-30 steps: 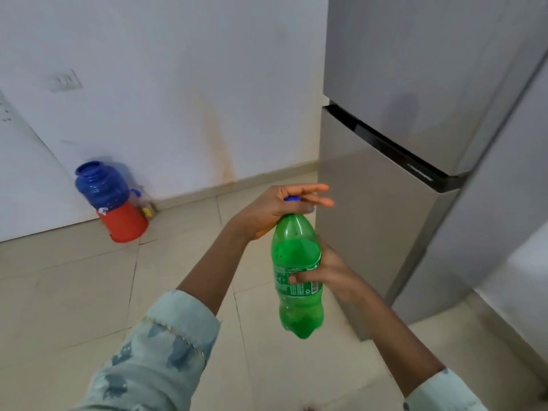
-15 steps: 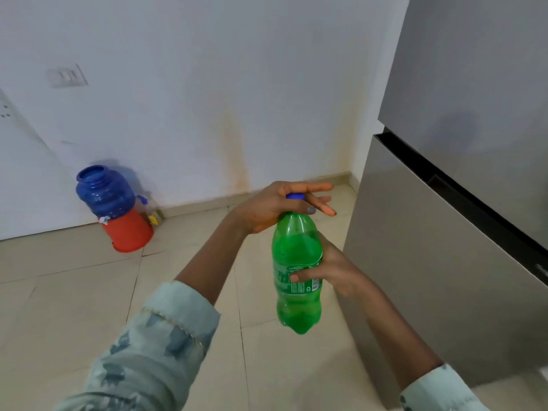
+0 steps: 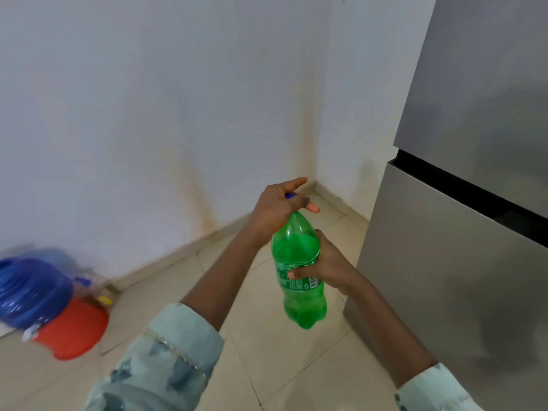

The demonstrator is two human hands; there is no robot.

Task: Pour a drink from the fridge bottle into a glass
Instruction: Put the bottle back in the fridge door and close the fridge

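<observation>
A green plastic bottle (image 3: 299, 271) of drink is held upright in mid-air in front of me, above the tiled floor. My right hand (image 3: 326, 268) wraps around its middle from behind, at the label. My left hand (image 3: 278, 207) covers the top of the bottle and grips its blue cap (image 3: 289, 196), of which only a sliver shows between the fingers. No glass is in view.
A closed grey two-door fridge (image 3: 462, 232) stands close on the right. A blue water jar (image 3: 29, 289) on a red-orange base (image 3: 74, 333) sits on the floor at the left by the white wall. Beige floor tiles lie below.
The view has swung left, so the fridge sits further right and the room corner shows. My left hand has closed further over the cap; the bottle stays held in front.
</observation>
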